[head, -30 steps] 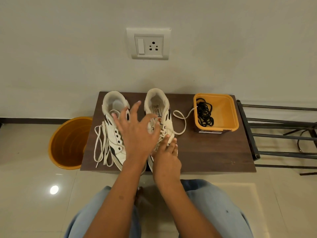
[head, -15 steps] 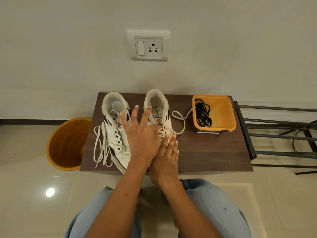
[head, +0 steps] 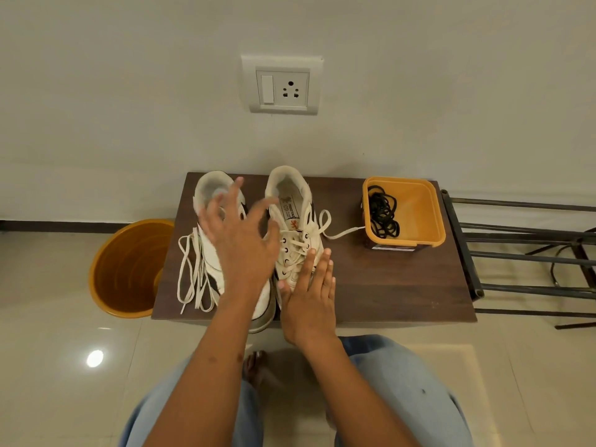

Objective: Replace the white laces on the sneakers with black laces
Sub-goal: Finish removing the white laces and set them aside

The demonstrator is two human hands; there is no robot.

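Left hand (head: pixel 242 250) spread above the sneakers, right hand (head: pixel 311 298) flat steadying one; its limp white lace (head: pixel 298 250) looks best pinched near the eyelets.

two white sneakers are standing side by side on the surface: left sneaker (head: pixel 209 253) unlaced beside its loose white lace (head: pixel 190 272), right sneaker (head: pixel 295 233) still white-laced; black laces (head: pixel 382 216) are lying coiled in the yellow tub (head: pixel 419 214).

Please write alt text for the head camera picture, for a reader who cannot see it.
A person's left hand hovers open over two white sneakers on a dark table, while the right hand lies flat on the right one's toe. A loose white lace lies left; black laces sit in a yellow box.
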